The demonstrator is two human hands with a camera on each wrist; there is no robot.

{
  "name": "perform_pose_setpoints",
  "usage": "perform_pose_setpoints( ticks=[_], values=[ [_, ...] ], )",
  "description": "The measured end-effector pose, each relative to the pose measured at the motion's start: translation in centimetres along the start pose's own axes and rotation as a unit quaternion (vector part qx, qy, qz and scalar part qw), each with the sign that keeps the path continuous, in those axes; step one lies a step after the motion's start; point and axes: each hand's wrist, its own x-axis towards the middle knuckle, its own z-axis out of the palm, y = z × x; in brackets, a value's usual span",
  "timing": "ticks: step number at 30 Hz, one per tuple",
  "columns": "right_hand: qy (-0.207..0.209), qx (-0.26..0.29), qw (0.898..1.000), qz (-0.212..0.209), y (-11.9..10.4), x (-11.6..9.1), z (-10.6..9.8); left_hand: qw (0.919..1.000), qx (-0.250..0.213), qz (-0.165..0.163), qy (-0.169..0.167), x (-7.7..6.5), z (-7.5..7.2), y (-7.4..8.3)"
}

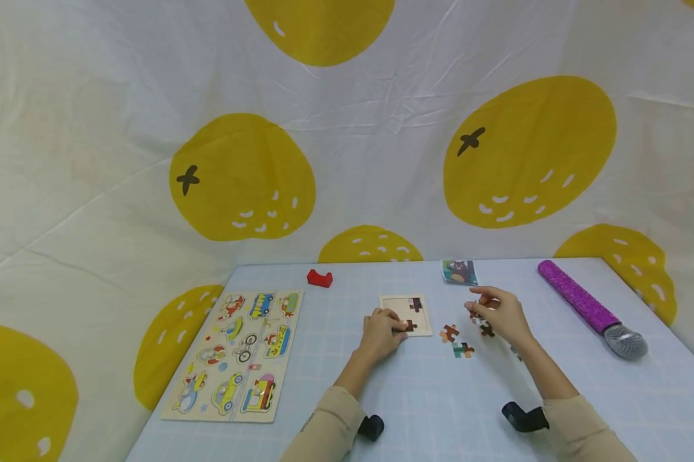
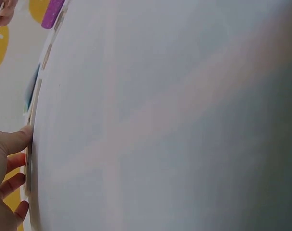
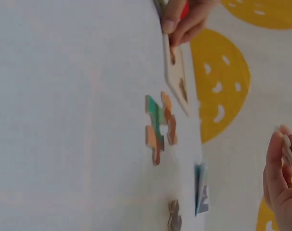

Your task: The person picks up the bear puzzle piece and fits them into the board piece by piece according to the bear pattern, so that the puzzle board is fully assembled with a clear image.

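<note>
My left hand (image 1: 381, 335) holds the lower left corner of a small pale puzzle board (image 1: 422, 330), with the thumb along its edge. Two dark brown jigsaw shapes show on the board; whether they are set pieces cannot be told. Above the table, my right hand (image 1: 501, 314) pinches a jigsaw piece (image 3: 288, 151) between thumb and fingertips. Between the hands lie an orange-brown piece (image 1: 449, 333) and a green-and-orange piece (image 1: 463, 350). A dark brown piece (image 1: 487, 330) lies below the right hand, and another piece (image 1: 516, 353) is partly hidden by that arm.
A picture card (image 1: 459, 272) lies at the back, and a red block (image 1: 320, 278) farther left. On the left is a wooden vehicle puzzle (image 1: 237, 356); on the right, a purple glitter microphone (image 1: 580, 298). A patterned cloth (image 1: 370, 160) hangs behind the table.
</note>
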Motion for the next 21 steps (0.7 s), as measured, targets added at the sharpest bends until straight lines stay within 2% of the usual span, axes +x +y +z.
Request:
perform_pose_setpoints(
  ticks=[4,8,11,16,21],
  values=[
    [-0.029,0.037,0.998,0.039,-1.0,0.4,-0.2,1.0,0.0,-0.001,-0.001,0.0,0.1,-0.1],
    [-0.048,0.026,0.996,0.064,-1.7,0.7,-0.4,1.0,0.002,0.003,0.004,-0.1,0.1,-0.1],
    [-0.05,0.016,0.997,0.06,-2.0,1.0,-0.4,1.0,0.005,0.004,0.004,-0.1,0.1,-0.1],
    [-0.035,0.011,0.999,0.026,-2.4,1.4,-0.2,1.0,0.003,0.007,0.005,0.0,0.1,-0.2],
    [-0.027,0.075,0.997,0.018,-2.9,1.8,-0.3,0.9998,-0.001,0.015,0.01,0.0,0.3,-0.3]
  ],
)
